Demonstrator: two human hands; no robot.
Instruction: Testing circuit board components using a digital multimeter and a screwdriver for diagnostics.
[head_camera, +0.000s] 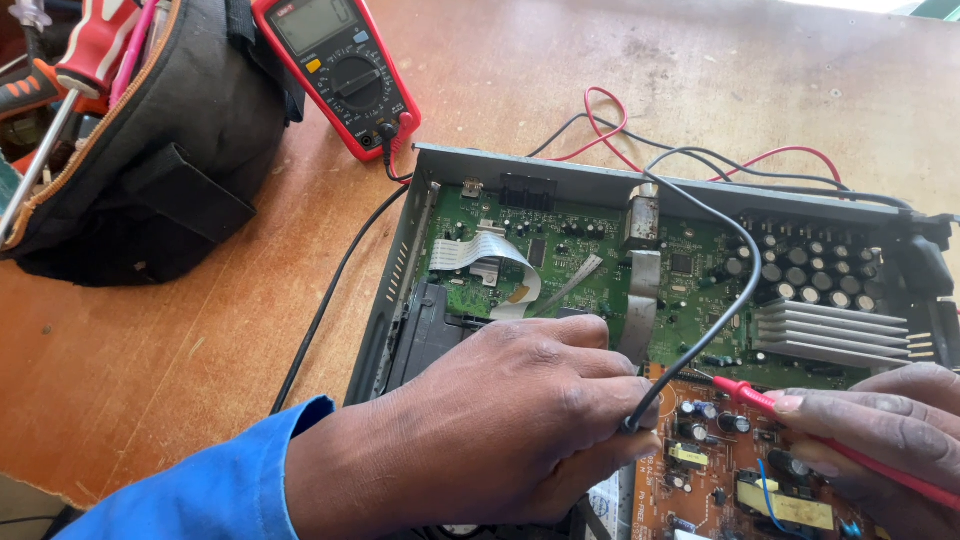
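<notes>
Two bare hands, one sleeved arm

The left hand (500, 420) emerged from a bright blue fabric sleeve (210, 480) that ended at the wrist; the right hand (880, 430) was bare, one short fingernail showing, no rings.

Two hands are seen at the bottom of the frame: the left hand (500, 420) and the right hand (880, 440). One red multimeter with a dial (340, 70) is counted at the upper centre. Two probes are held, one black probe (640, 415) and one red probe (745, 392). One open grey metal device case (560, 180) is seen, with two circuit boards inside: one green board (590, 270) and one orange-brown board (720, 480). One black fabric tool bag (160, 150) lies at the upper left.
</notes>
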